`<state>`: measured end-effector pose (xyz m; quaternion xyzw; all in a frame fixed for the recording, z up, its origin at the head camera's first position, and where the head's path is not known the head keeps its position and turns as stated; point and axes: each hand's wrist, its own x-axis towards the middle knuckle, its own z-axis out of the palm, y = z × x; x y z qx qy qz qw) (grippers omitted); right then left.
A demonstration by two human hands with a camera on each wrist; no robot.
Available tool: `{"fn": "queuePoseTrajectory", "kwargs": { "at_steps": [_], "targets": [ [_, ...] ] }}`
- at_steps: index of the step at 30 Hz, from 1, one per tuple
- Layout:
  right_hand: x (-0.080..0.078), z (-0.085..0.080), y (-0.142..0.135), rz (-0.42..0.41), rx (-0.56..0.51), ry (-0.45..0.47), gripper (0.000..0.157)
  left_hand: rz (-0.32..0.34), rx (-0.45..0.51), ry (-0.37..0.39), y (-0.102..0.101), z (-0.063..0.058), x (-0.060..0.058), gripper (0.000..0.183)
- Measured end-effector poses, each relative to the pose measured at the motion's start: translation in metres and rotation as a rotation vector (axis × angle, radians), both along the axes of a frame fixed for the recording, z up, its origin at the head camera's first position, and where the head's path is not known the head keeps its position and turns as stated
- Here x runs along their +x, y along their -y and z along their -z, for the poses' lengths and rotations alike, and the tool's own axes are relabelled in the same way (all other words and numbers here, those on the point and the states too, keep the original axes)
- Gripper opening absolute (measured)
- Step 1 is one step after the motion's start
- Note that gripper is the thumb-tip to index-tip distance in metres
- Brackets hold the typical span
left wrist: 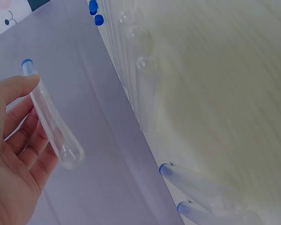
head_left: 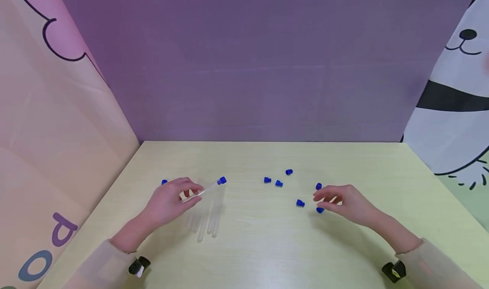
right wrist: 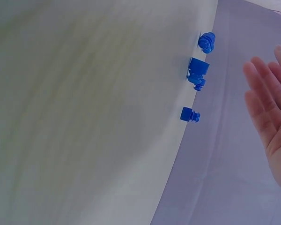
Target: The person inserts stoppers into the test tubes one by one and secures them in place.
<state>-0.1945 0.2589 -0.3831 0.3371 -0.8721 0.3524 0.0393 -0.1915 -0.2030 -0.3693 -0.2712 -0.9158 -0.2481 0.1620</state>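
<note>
My left hand (head_left: pixel 168 200) pinches a clear test tube (left wrist: pixel 54 119) between thumb and fingers, above the table. A blue stopper (head_left: pixel 222 180) sits in the tube's mouth, at its upper right end in the head view. Beneath this hand, several clear tubes (head_left: pixel 211 217) lie side by side on the table. On the right, my right hand (head_left: pixel 348 203) hovers over the tabletop with relaxed fingers and nothing between them. Close to its fingertips lie blue stoppers, one beyond (head_left: pixel 318 186), one partly hidden below (head_left: pixel 320 210) and one to the left (head_left: pixel 300 203).
Farther back on the table lie three more blue stoppers (head_left: pixel 279 183). Two blue-stoppered tubes (left wrist: pixel 196 187) lie apart from the other tubes in the left wrist view. A purple backdrop (head_left: pixel 259 68) rises behind the table (head_left: pixel 259 246), with printed cloth panels at both sides.
</note>
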Motion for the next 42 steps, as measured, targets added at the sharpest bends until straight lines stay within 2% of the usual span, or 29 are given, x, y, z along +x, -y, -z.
{"fn": "queuePoseTrajectory", "kwargs": {
  "at_steps": [6,12,18,24,30,38,42],
  "targets": [
    [0.002,0.001,-0.003,0.004,-0.004,-0.015,0.018,0.014,0.021,-0.01,0.011,0.004,-0.003,0.022],
    [0.001,0.006,-0.005,0.017,0.007,-0.021,0.018,0.032,0.024,0.069,0.022,0.006,-0.008,0.023],
    [0.0,0.006,-0.008,0.039,0.02,-0.025,0.02,0.024,0.012,0.153,0.033,0.008,-0.012,0.026],
    [0.0,0.002,-0.011,0.055,0.019,-0.054,0.019,0.0,-0.01,0.204,0.044,0.013,-0.019,0.03],
    [0.001,0.0,-0.014,0.051,0.023,-0.063,0.019,0.018,-0.02,0.264,0.051,0.017,-0.028,0.029],
    [0.003,-0.002,-0.02,0.029,0.042,-0.081,0.019,-0.055,-0.017,0.404,0.054,0.022,-0.038,0.033],
    [0.004,-0.003,-0.023,0.043,0.059,-0.083,0.02,-0.09,-0.005,0.477,0.054,0.024,-0.039,0.035]
  ]
}}
